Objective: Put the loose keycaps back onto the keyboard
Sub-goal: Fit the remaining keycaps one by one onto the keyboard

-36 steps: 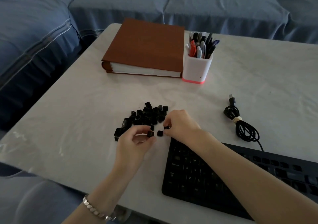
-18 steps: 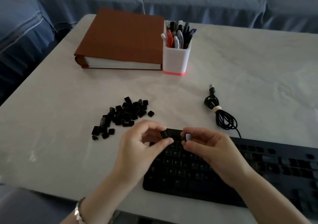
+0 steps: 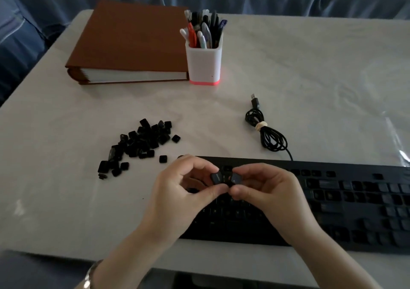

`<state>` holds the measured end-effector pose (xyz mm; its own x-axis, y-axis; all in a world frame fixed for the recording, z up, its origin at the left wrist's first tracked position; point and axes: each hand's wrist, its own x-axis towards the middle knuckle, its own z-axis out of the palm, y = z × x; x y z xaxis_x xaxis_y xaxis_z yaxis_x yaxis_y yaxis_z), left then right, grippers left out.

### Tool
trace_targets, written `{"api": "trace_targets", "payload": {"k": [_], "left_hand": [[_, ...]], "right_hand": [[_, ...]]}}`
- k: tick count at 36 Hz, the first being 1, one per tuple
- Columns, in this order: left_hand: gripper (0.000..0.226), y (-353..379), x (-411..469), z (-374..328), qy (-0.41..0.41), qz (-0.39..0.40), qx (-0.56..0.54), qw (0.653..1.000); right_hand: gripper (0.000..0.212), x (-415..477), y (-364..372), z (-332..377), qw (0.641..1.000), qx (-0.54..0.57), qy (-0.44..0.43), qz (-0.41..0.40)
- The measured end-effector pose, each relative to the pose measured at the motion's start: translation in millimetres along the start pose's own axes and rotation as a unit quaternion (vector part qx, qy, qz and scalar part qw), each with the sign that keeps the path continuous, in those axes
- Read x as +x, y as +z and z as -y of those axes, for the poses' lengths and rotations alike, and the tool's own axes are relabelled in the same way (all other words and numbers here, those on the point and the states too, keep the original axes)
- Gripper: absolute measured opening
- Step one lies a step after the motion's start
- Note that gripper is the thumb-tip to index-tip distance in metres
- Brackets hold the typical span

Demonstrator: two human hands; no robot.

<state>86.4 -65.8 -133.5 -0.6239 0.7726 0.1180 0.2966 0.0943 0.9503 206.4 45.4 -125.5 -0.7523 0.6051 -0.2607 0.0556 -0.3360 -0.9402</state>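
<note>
Keycaps (image 3: pixel 142 143) lie heaped near the keyboard's (image 3: pixel 346 202) left end, and with your left hand (image 3: pixel 184 193) and right hand (image 3: pixel 266 191) each pinching 1 above its top-left rows, read each legend, then press straight down.

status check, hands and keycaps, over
Left hand pinches a keycap, right hand pinches a second keycap, both over the keyboard left end. Keycap pile on the table, left of keyboard. Nothing blocking.
</note>
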Motion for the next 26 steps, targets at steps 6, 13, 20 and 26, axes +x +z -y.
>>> {"api": "trace_targets", "payload": {"k": [6,13,20,26], "left_hand": [[0.03,3.6,-3.0,2.6,-0.024,0.022,-0.028,0.999],[0.033,10.4,-7.1,3.1,-0.046,0.059,-0.034,0.997],[0.026,24.9,-8.7,4.4,-0.02,0.106,0.002,0.994],[0.023,40.9,-8.0,1.6,0.028,0.144,0.057,0.988]], "right_hand": [[0.025,-5.4,-6.7,-3.3,1.0,-0.025,-0.013,0.006],[0.018,-13.5,-18.0,-7.5,0.998,0.011,0.066,0.008],[0.01,-21.9,-35.0,-8.9,0.984,0.036,0.173,0.02],[0.017,-29.5,-43.6,-7.9,0.99,-0.033,0.137,0.0]]}}
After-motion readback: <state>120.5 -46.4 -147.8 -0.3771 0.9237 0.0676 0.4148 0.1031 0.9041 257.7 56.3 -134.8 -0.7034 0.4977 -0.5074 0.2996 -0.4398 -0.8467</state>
